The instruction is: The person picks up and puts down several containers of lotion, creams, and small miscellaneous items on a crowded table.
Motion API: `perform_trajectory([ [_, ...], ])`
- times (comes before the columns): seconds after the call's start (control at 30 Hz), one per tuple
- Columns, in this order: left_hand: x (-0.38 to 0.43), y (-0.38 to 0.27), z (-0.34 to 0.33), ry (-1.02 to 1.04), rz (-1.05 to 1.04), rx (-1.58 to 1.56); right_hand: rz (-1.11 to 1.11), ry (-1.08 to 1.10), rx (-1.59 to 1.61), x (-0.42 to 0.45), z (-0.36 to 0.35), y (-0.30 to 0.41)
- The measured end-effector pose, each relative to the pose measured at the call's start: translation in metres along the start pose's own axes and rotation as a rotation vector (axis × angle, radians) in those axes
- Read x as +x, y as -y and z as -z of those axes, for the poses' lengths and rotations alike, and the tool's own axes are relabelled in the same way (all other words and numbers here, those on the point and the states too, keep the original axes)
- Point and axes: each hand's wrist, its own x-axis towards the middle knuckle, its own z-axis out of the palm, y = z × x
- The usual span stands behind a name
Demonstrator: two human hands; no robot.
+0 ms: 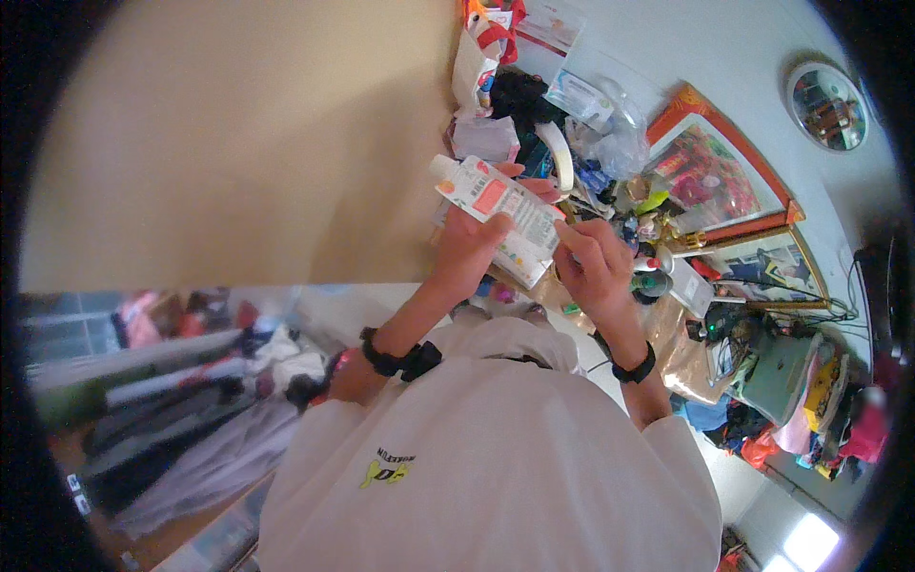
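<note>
A white bottle (493,214) with a printed label lies tilted across my two hands, its white cap (444,167) towards the upper left. My left hand (475,236) holds the bottle's body, with the thumb on the label side and the fingers behind it. At the bottle's lower right edge, the bent fingers of my right hand (593,261) touch or pinch the surface. Whether they grip the bottle itself or only its label, I cannot tell. The back of the bottle is hidden.
A cluttered tabletop (679,350) stretches along the right wall, with a roll of tape (561,157), a framed picture (722,171) and a green bin (779,372). A tan panel (236,143) rises at the upper left. Hanging clothes (193,422) are at the lower left.
</note>
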Motion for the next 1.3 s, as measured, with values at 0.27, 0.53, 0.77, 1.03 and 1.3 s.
perform_trajectory([
  [0.27,0.0,-0.016,0.007,-0.004,-0.039,-0.052,0.119,-0.045,0.022,0.001,0.015,-0.002],
  [0.53,-0.01,-0.033,-0.005,0.015,-0.052,0.167,0.215,-0.096,-0.072,0.003,0.029,0.003],
  [0.77,-0.012,-0.049,-0.017,-0.071,-0.195,0.283,-0.359,-0.013,0.634,0.011,0.022,0.007],
  [1.03,-0.024,-0.054,-0.021,-0.041,-0.215,0.356,-0.387,0.161,0.921,0.018,0.024,0.015],
  [1.3,-0.034,-0.054,-0.018,0.101,-0.198,0.277,-0.342,0.125,1.117,0.001,0.018,0.006],
])
